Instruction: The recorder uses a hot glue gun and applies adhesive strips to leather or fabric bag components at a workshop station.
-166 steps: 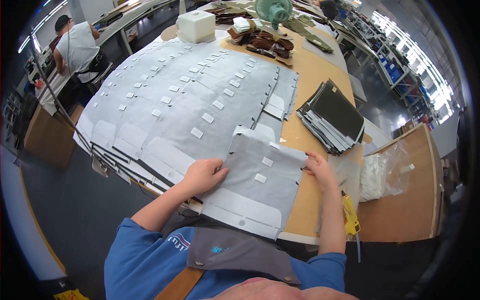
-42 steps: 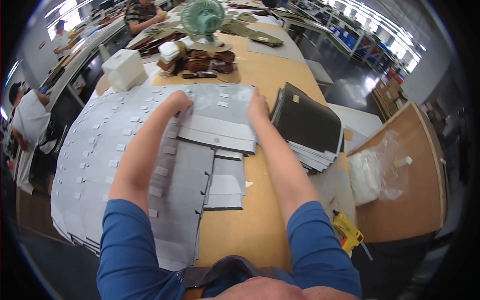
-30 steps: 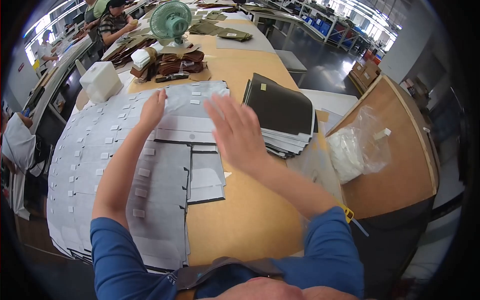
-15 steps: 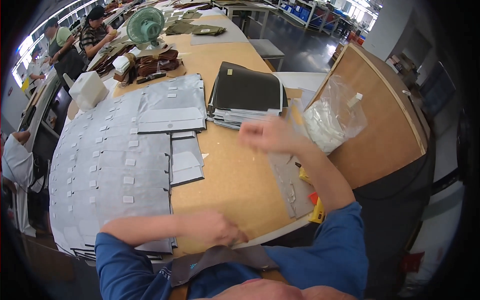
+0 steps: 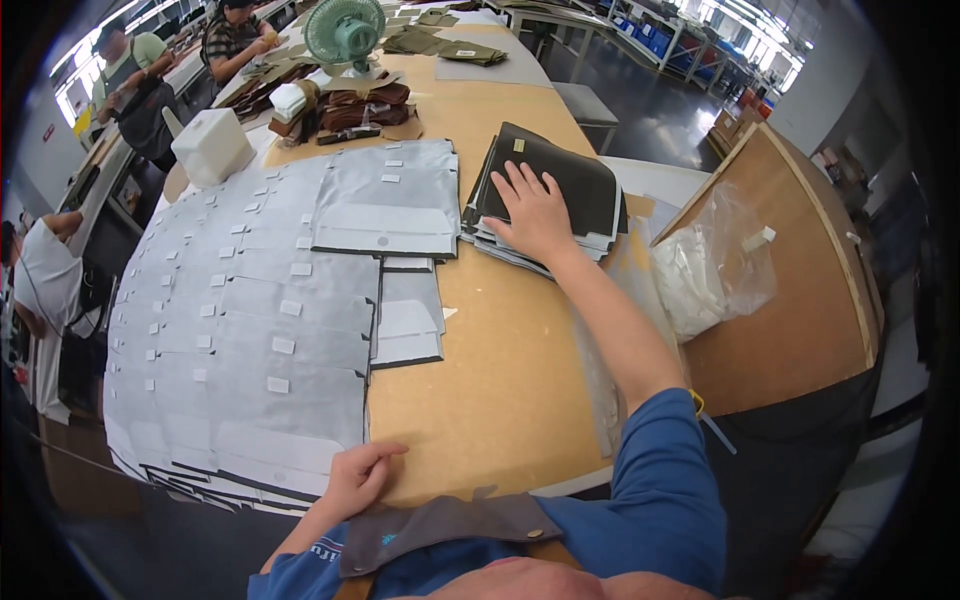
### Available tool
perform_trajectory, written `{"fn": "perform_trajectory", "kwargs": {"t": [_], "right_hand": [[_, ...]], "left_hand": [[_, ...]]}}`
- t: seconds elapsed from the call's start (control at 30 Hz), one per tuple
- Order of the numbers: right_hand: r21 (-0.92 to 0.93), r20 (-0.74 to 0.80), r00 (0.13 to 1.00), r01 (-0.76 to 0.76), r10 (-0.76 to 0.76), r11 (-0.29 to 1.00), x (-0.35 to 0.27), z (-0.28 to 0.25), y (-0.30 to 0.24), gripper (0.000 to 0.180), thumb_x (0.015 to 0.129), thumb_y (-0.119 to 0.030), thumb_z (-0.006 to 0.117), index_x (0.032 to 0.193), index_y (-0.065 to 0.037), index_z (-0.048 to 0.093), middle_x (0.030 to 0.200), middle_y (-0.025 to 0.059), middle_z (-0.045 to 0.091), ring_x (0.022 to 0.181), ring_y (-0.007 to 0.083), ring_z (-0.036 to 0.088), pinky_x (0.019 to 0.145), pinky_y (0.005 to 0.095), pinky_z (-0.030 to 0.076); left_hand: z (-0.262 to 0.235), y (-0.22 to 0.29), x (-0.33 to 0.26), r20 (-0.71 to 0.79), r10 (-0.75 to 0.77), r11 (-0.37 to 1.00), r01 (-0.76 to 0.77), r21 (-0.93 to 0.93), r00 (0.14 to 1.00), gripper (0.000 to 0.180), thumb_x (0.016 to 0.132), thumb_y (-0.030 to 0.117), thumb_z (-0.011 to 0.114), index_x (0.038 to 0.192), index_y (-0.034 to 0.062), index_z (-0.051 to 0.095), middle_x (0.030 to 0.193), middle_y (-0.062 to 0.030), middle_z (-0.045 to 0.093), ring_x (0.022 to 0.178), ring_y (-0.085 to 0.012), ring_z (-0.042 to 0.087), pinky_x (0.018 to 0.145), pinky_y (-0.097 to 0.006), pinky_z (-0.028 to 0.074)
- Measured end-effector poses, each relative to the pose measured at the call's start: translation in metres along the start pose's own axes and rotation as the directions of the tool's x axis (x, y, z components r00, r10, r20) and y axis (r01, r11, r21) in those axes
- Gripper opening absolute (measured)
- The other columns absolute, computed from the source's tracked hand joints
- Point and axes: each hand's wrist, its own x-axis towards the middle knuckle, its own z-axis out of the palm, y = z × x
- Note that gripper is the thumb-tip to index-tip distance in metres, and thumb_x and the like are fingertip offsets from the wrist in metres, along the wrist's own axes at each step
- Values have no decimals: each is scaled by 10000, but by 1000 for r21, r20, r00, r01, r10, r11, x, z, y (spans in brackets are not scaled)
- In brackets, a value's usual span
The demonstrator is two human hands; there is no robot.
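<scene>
My right hand [image 5: 537, 212] lies with spread fingers on the top dark sheet of a stack of panels [image 5: 590, 190]. Pale and grey edges show below that dark sheet, and a small yellowish label sits near its far edge. Close to the table's near edge, my left hand [image 5: 360, 477] is loosely curled with the index finger pointing right, and nothing shows in it. Beside it on the left, overlapping grey panels [image 5: 240, 350] with small white tabs cover the table. A separate grey panel [image 5: 385, 200] with a pale strip lies on their far end.
A green fan [image 5: 345, 32], brown bundled pieces [image 5: 365, 108] and a white plastic container [image 5: 212, 147] stand at the far left. Right of the stack, a clear bag of white pieces [image 5: 700, 275] leans by a wooden board [image 5: 790, 310]. Other people work beyond the table's left side.
My right hand has moved forward onto the dark stack and spread its fingers. My left hand has drawn back to the left. The whole view has shifted.
</scene>
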Motion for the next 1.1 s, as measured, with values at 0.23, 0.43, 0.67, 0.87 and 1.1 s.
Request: {"fn": "perform_trajectory", "kwargs": {"t": [0.23,0.43,0.67,0.87,1.1], "right_hand": [[-48,-124,989,72,-78,996,-3,-5,3,450,906,-352,644,1252,-64,627,1399,69,569,1339,226,486,1116,472,317],[-187,-345,911,171,-227,968,-9,4,-4,143,899,-168,611,983,-95,701,1115,17,712,1091,170,655,1043,433,383],[-4,-461,885,64,-59,998,3,-5,2,97,904,-181,635,944,-98,666,1062,2,714,986,156,681,979,419,403],[74,-428,903,-6,37,997,7,-8,-18,158,912,-221,648,1018,-109,683,1201,-4,683,1143,163,622,1012,424,384],[-186,-385,905,114,-180,976,-2,12,1,148,894,-204,619,995,-120,688,1204,-33,674,1169,144,583,1005,432,383]], "left_hand": [[3,-4,4,44,229,968,-232,99,972,247,848,16,591,1043,101,716,782,-106,682,656,-261,660,585,-337,513],[6,-3,3,32,265,953,-266,141,964,254,840,32,605,1057,111,711,761,-97,671,642,-258,651,565,-341,507],[8,-1,5,19,312,928,-309,208,950,251,833,50,617,1051,129,710,754,-76,670,630,-244,646,547,-348,503],[6,-3,4,13,294,931,-289,221,956,247,828,52,620,1041,134,713,752,-65,670,624,-242,642,538,-344,498],[7,2,6,17,304,926,-299,232,953,247,822,54,625,1037,135,714,747,-63,669,618,-241,638,529,-344,497]]}}
